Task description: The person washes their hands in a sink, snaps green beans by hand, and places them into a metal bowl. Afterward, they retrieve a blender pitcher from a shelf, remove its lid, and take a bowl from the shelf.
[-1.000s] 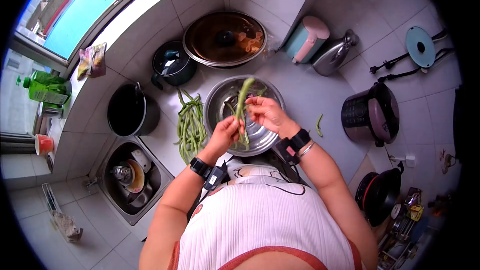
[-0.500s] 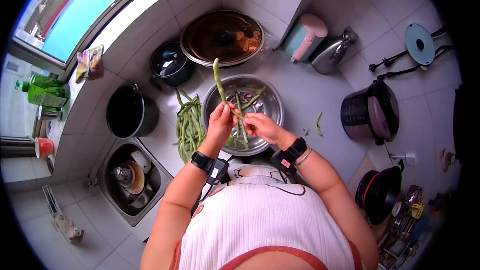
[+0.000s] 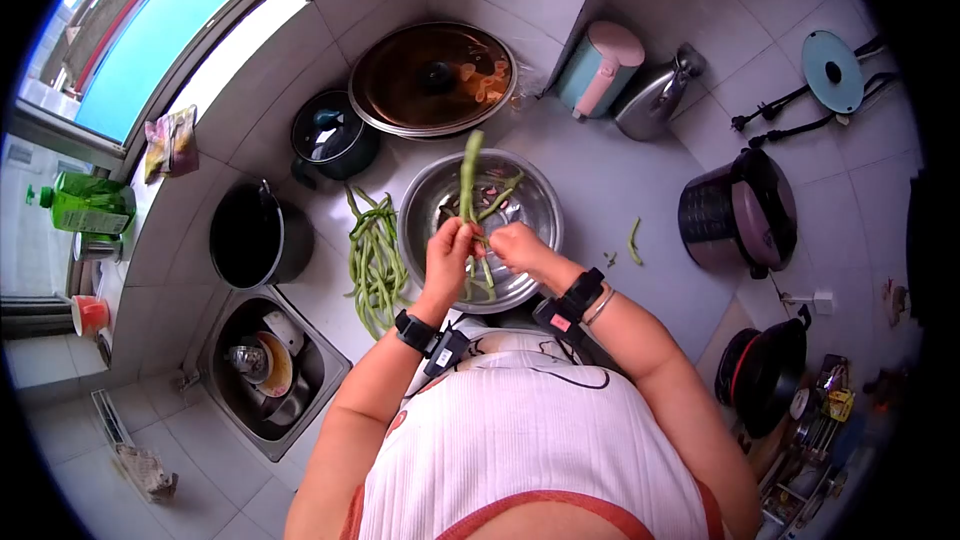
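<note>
A long green bean stands up from my left hand, whose fingers are closed around its lower part. My right hand is closed at the bean's lower end, close beside the left; its fingertips are partly hidden. Both hands are over a steel bowl, which holds bean pieces and a few small pinkish beans. Left of the bowl lies a pile of whole green beans on the counter.
Behind the bowl stand a lidded pan and a dark lidded pot. A black pot and a sink with dishes are at left. A bean scrap, kettle and cooker are at right.
The held bean has swung from leaning left to nearly upright, its top moving right. My left hand has shifted slightly right and down, and the view has turned a little.
</note>
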A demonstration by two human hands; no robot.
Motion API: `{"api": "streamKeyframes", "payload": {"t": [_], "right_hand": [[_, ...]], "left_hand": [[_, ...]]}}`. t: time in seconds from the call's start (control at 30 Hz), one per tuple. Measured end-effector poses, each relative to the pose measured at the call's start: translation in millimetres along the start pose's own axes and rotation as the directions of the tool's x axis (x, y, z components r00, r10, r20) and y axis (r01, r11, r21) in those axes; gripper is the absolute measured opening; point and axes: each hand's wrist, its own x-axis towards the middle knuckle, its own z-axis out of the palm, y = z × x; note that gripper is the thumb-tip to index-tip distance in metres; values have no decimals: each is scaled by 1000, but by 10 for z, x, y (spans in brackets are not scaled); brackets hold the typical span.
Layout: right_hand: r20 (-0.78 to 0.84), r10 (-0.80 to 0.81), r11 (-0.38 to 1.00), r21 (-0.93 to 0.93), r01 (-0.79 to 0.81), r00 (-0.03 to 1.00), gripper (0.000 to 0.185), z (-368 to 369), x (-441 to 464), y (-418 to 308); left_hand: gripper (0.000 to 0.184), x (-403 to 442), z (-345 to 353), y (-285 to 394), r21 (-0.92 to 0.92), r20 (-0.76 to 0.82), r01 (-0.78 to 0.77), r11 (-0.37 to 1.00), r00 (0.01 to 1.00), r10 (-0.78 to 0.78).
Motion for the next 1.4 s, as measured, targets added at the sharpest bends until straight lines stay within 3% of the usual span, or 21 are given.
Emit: {"api": "streamKeyframes", "payload": {"t": [0.03,0.1,0.17,0.2,0.23,0.27,0.37,0.43,0.5,0.57,0.6,0.67,0.77,0.83,1.0,1.13,1.2,1.23,1.3,1.37,1.4], "right_hand": [[-3,1,1000,1,-1,1000,28,-1,-15,6],[57,-54,948,317,33,997,30,-13,-43,22],[45,-77,975,211,66,996,27,-71,-34,55],[-39,-232,959,-178,222,972,25,-96,-40,45],[-56,-398,779,-548,305,916,22,-122,-52,36],[-61,-397,780,-548,301,916,22,-159,-81,27],[31,-312,834,-469,290,950,18,-227,-120,-57],[-46,-418,895,-190,403,907,18,-275,-25,-83],[-52,-498,857,-182,482,866,18,-247,-32,-227],[67,-276,957,116,267,959,20,-168,-181,-542],[128,-267,952,189,241,955,21,-162,-135,-510],[108,-303,948,132,288,947,21,-133,-78,-445],[46,-337,937,112,331,940,17,-56,-12,-351],[-3,-332,932,153,329,943,15,-31,-20,-343],[34,-137,984,121,132,990,15,-51,-49,-295],[-11,-190,975,112,190,982,12,-16,-39,-241],[-72,-402,915,-80,396,913,15,20,22,-167],[-72,-402,915,-80,396,913,15,33,-1,-180],[-83,-467,783,-501,369,880,19,66,-91,-249],[-57,-474,721,-598,350,879,20,136,-110,-272],[-76,-549,641,-677,361,833,20,180,-112,-247]], "left_hand": [[16,10,-15,28,-131,9,26,991,1000,-25],[16,37,10,82,-204,-2,81,976,997,-83],[16,100,-25,145,-221,-10,69,973,997,-73],[17,143,-59,172,-238,-16,56,970,998,-62],[18,179,-109,200,-312,-5,67,948,997,-72],[17,198,-150,227,-255,17,81,964,997,-79],[17,171,-153,316,-153,85,133,979,989,-121],[18,143,-144,324,-106,136,171,979,978,-157],[19,101,-117,303,-12,232,233,972,947,-224],[20,94,-106,310,-18,309,261,965,919,-243],[20,91,-96,300,-94,362,313,945,895,-260],[20,72,-86,288,-168,414,364,916,869,-270],[19,39,-81,281,8,253,241,970,938,-235],[19,51,-134,239,-16,233,220,975,949,-211],[23,50,-174,242,-75,200,195,978,964,-176],[28,-9,-111,313,-36,222,196,980,958,-183],[29,-16,-93,285,2,234,201,980,952,-196],[27,-14,-80,248,66,201,169,983,963,-179],[25,-28,-45,213,132,170,139,982,972,-160],[22,-51,-2,200,478,108,0,878,992,-58],[17,-63,41,229,512,84,-45,858,996,2]]}}
